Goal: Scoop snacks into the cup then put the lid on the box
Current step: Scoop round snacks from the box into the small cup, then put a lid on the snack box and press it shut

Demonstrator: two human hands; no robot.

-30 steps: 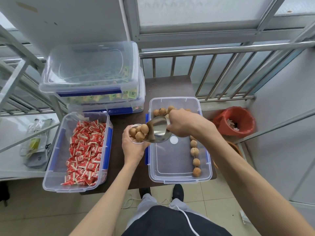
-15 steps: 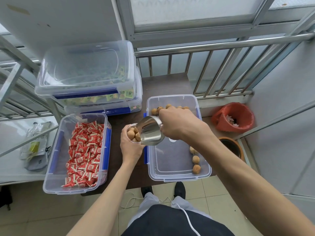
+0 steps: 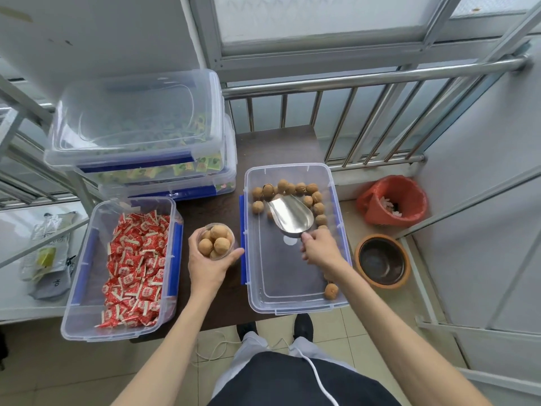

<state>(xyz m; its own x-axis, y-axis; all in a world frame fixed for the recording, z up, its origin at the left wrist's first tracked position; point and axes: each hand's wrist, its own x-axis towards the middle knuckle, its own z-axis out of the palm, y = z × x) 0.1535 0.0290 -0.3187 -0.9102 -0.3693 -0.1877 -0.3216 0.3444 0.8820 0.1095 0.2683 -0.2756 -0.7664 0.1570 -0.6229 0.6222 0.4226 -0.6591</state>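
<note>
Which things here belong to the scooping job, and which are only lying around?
In use: cup of walnuts in left hand; metal scoop in right hand; walnut box.

Lying about: red candy box, stacked lidded boxes, red bin, brown pot.

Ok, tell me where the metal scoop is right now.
In the head view, the metal scoop lies inside the open clear box right of centre, among the walnuts, its handle at the right hand.

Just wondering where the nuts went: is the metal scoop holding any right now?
No: the scoop lies empty in the open box, while the cup in the left hand is full of nuts.
</note>
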